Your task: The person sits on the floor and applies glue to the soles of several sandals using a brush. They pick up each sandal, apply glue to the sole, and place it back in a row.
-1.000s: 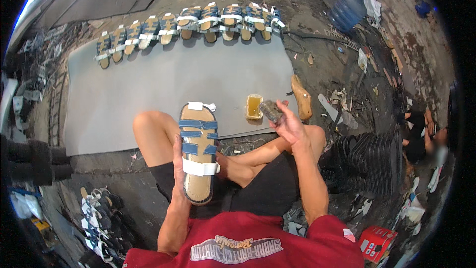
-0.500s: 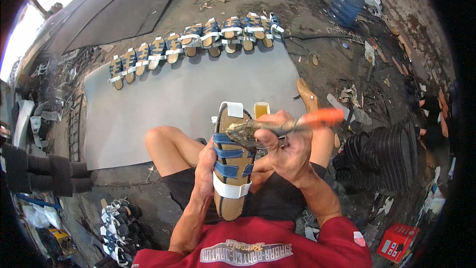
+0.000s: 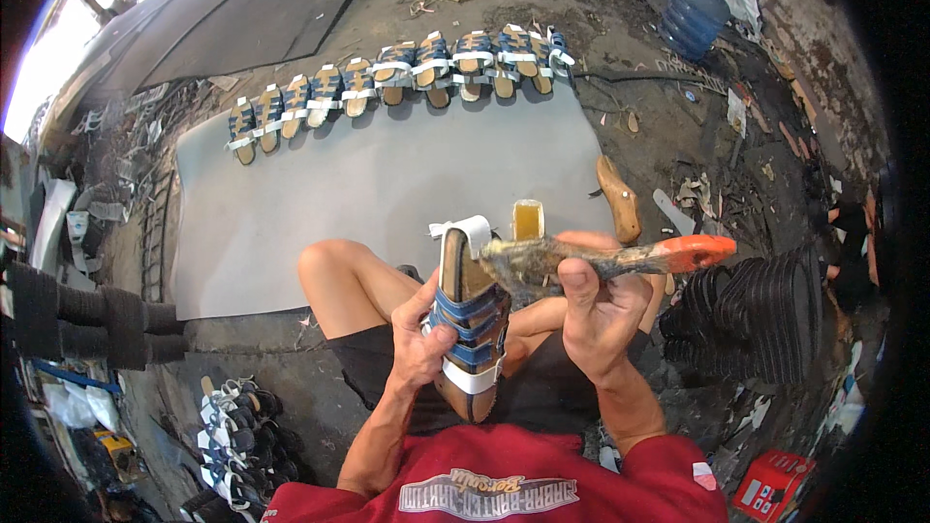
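A sandal [image 3: 469, 310] with blue straps, white bands and a tan insole is tilted on its side edge before my lap. My left hand [image 3: 422, 337] grips it from the left, thumb over the blue straps. In my right hand [image 3: 603, 315] is a glue-crusted paintbrush [image 3: 605, 262] with an orange handle end pointing right. Its bristle end lies over or against the sandal's upper right edge; whether it touches I cannot tell. Just behind the brush stands a small open container [image 3: 528, 220] of yellow-amber glue or liquid.
Several similar sandals [image 3: 357, 89] line the far edge of a grey sheet [image 3: 387, 169]. A wooden shoe last [image 3: 617, 199] lies at its right edge. Black ribbed soles [image 3: 756, 320] are stacked right, more sandals [image 3: 237, 446] lower left. A blue water jug [image 3: 695, 15] stands far right.
The sandal has turned from facing up to tilted, and my left thumb now lies over its straps. The brush has moved right and lower, its handle swinging more level. The whole view has shifted slightly.
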`<state>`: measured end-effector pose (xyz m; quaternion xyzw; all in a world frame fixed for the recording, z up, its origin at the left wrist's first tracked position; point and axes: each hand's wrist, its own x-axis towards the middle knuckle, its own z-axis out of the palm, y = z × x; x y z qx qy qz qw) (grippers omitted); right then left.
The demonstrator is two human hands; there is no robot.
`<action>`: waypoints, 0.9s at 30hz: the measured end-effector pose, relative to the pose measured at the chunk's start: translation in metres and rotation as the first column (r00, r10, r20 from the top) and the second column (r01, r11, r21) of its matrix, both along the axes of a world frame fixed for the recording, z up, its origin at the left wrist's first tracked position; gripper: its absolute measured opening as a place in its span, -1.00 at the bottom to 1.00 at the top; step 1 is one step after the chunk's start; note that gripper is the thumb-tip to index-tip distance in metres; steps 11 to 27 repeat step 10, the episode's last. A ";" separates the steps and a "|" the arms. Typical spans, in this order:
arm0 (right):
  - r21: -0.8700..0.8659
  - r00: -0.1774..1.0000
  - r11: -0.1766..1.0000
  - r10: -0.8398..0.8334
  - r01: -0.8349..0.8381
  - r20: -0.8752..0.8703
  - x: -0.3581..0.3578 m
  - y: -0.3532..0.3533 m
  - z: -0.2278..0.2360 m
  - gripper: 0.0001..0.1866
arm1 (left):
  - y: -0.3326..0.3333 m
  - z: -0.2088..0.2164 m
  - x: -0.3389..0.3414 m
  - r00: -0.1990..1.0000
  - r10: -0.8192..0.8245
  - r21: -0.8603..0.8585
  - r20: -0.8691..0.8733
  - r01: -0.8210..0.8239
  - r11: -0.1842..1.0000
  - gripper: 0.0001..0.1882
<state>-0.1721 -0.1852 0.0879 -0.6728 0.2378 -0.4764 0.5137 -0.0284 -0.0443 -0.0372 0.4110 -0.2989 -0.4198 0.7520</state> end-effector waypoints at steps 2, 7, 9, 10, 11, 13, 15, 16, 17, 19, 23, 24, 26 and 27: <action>-0.282 0.989 0.958 -0.087 0.051 -0.117 0.008 -0.001 -0.001 -0.74 | -0.001 0.008 -0.003 0.993 0.036 0.016 0.116 -0.038 0.999 -0.08; -0.196 0.974 0.975 0.063 -0.106 -0.217 0.002 0.010 -0.004 -0.76 | 0.007 -0.007 0.002 0.965 0.207 -0.070 0.159 -0.198 0.978 -0.09; -0.118 0.993 0.992 0.038 -0.051 -0.110 0.002 0.013 -0.001 -0.76 | 0.009 -0.010 0.003 0.930 0.233 -0.097 0.283 -0.214 0.972 -0.10; -0.192 0.998 0.981 -0.032 0.020 -0.061 0.007 0.011 0.002 -0.76 | 0.009 -0.011 0.005 0.909 0.227 -0.116 0.349 -0.199 0.973 -0.10; -0.192 0.998 0.981 -0.032 0.020 -0.061 0.007 0.011 0.002 -0.76 | 0.009 -0.011 0.005 0.909 0.227 -0.116 0.349 -0.199 0.973 -0.10; -0.192 0.998 0.981 -0.032 0.020 -0.061 0.007 0.011 0.002 -0.76 | 0.009 -0.011 0.005 0.909 0.227 -0.116 0.349 -0.199 0.973 -0.10; -0.192 0.998 0.981 -0.032 0.020 -0.061 0.007 0.011 0.002 -0.76 | 0.009 -0.011 0.005 0.909 0.227 -0.116 0.349 -0.199 0.973 -0.10; -0.192 0.998 0.981 -0.032 0.020 -0.061 0.007 0.011 0.002 -0.76 | 0.009 -0.011 0.005 0.909 0.227 -0.116 0.349 -0.199 0.973 -0.10; -0.192 0.998 0.981 -0.032 0.020 -0.061 0.007 0.011 0.002 -0.76 | 0.009 -0.011 0.005 0.909 0.227 -0.116 0.349 -0.199 0.973 -0.10; -0.192 0.998 0.981 -0.032 0.020 -0.061 0.007 0.011 0.002 -0.76 | 0.009 -0.011 0.005 0.909 0.227 -0.116 0.349 -0.199 0.973 -0.10; -0.192 0.998 0.981 -0.032 0.020 -0.061 0.007 0.011 0.002 -0.76 | 0.009 -0.011 0.005 0.909 0.227 -0.116 0.349 -0.199 0.973 -0.10; -0.192 0.998 0.981 -0.032 0.020 -0.061 0.007 0.011 0.002 -0.76 | 0.009 -0.011 0.005 0.909 0.227 -0.116 0.349 -0.199 0.973 -0.10; -0.192 0.998 0.981 -0.032 0.020 -0.061 0.007 0.011 0.002 -0.76 | 0.009 -0.011 0.005 0.909 0.227 -0.116 0.349 -0.199 0.973 -0.10; -0.192 0.998 0.981 -0.032 0.020 -0.061 0.007 0.011 0.002 -0.76 | 0.009 -0.011 0.005 0.909 0.227 -0.116 0.349 -0.199 0.973 -0.10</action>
